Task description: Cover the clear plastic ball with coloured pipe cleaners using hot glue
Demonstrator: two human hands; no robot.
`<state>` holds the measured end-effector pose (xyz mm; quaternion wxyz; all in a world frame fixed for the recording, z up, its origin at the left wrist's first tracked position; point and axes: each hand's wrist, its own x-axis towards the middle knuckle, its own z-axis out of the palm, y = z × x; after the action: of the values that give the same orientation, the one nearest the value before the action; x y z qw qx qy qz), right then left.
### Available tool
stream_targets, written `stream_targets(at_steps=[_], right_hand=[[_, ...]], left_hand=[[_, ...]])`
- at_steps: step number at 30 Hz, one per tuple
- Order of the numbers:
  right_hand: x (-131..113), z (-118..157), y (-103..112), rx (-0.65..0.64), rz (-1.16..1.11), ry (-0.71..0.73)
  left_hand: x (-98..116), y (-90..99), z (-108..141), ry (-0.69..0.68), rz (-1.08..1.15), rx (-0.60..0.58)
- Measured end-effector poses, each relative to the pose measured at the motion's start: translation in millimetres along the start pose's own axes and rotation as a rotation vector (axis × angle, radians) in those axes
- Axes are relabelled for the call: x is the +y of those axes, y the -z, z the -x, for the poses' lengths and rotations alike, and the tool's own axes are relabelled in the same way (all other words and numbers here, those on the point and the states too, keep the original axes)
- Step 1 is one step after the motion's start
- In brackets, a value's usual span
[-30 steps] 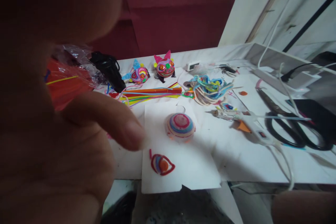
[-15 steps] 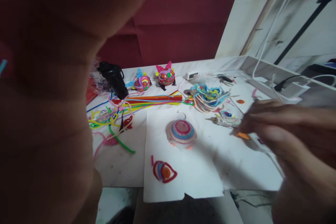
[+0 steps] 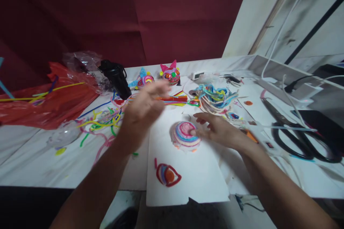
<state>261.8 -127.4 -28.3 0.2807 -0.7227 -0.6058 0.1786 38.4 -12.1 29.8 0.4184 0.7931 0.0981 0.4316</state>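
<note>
A craft-making workspace, with pipe cleaners (image 3: 215,97) heaped near centre, scissors (image 3: 281,117) and a glue gun (image 3: 264,142) at right.

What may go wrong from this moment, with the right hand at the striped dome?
The white sheet sticks out past the front edge of the table, so a bump might drag it, with the eye-shaped piece and striped dome on it.
The right hand is at the dome; careless pressure might shift or dent it.
The glue gun appears near the right forearm; if hot, which the picture cannot show, it might burn skin.
</note>
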Motion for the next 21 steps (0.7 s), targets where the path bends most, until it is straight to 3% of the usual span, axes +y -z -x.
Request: stream_targets(at_steps=[4,8,14,21], right_hand=[[-2.1,-1.6,-6.9,-0.148,0.094,0.049],[-0.6,-2.1,-8.4,-0.184,0.112,0.123],[4.8,-1.8,-12.3,-0.138,-0.054,0.121],[8.0,2.1,-23.7,0.041,-0.341,0.065]], left_hand=[[-49.5,-23.7,17.4,0.288,-0.398,-0.377],[-77.3,-38.5,30.1,0.23,-0.59,-0.524],[-80.5,-44.5,31.9,0.196,-0.518,-0.488],[-77.0,-42.9,32.5,0.164,-0.431,-0.31]])
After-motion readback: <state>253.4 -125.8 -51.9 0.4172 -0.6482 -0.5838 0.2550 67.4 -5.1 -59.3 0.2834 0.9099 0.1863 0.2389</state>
